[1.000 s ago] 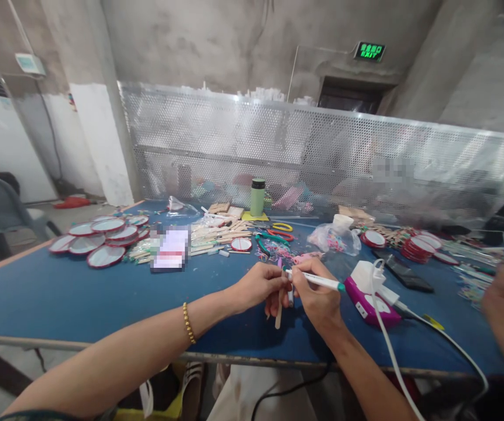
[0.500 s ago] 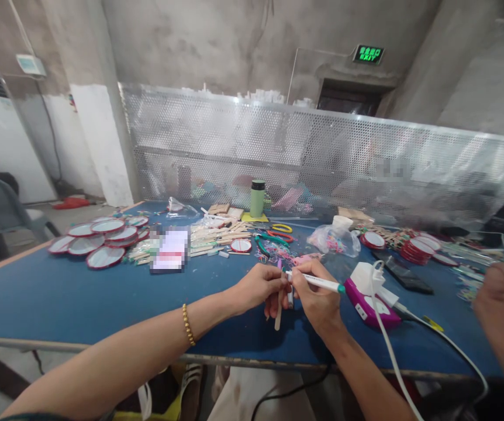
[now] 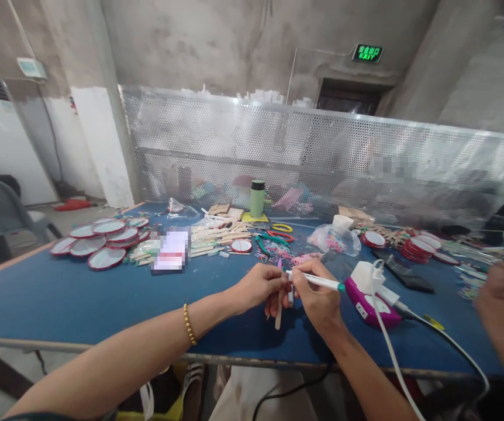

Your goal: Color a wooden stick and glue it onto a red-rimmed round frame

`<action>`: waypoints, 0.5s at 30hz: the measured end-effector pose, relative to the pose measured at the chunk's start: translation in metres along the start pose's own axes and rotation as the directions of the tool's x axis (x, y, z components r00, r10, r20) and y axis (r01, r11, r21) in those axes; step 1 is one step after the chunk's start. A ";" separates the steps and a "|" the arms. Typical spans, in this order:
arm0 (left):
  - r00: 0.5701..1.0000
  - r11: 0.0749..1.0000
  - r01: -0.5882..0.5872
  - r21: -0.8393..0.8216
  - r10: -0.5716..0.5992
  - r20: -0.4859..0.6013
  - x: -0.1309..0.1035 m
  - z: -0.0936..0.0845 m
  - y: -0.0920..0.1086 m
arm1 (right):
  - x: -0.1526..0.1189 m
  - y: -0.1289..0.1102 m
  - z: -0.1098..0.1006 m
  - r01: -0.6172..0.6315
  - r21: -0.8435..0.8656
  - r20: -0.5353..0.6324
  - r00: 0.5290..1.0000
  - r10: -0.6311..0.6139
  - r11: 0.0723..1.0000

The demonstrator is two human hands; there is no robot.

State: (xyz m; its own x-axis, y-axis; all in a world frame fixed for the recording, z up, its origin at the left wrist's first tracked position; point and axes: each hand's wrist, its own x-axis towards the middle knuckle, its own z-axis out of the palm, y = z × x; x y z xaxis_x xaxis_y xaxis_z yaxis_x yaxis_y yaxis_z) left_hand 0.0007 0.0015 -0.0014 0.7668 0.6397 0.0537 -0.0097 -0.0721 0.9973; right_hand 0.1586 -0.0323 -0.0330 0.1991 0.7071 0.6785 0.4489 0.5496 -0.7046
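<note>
1. Wooden stick (image 3: pixel 278 318), flat, pale and round-ended, slants between the two hands above the smooth blue table (image 3: pixel 103 304); its lower end hangs free.
2. The left hand (image 3: pixel 258 287) has its thumb and fingers pinched together on the stick's upper part, with scarcely any gap.
3. The right hand (image 3: pixel 320 301) curls its fingers snugly around a slim white pen (image 3: pixel 320 281) with a green end; the pen's tip is by the stick, though contact cannot be told.
4. A loose pinch could let the narrow wood twist, and the tip might then skid onto the left fingertips.
5. To the right, a white cable (image 3: pixel 387 345) loops from a glossy magenta power strip (image 3: pixel 368 304); a snagging forearm could jolt the pen.
6. Beyond lie thin, tangled bands (image 3: pixel 278 250), a round, red-rimmed disc (image 3: pixel 240 245) and rough wooden sticks (image 3: pixel 221 235).
7. Farthest, a cylindrical green bottle (image 3: pixel 256 202) stands before a perforated metal panel (image 3: pixel 234 134).
</note>
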 end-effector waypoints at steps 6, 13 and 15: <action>1.000 1.000 0.001 -0.001 -0.001 -0.003 0.001 -0.001 -0.002 | 0.004 -0.015 0.002 0.056 -0.017 -0.023 0.998 -0.056 0.998; 1.000 1.000 -0.002 -0.002 0.002 -0.001 0.001 0.000 -0.001 | 0.004 -0.018 0.002 0.066 -0.027 -0.035 0.997 -0.067 0.997; 1.000 1.000 0.000 0.001 0.000 0.003 0.001 0.000 -0.001 | 0.004 -0.018 0.002 0.065 -0.025 -0.032 0.997 -0.066 0.998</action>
State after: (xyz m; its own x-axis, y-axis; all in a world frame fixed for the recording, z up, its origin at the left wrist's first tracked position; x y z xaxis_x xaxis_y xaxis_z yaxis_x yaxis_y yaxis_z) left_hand 0.0012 0.0024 -0.0025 0.7688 0.6372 0.0538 -0.0091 -0.0733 0.9973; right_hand 0.1496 -0.0387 -0.0179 0.1968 0.6549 0.7296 0.4825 0.5831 -0.6536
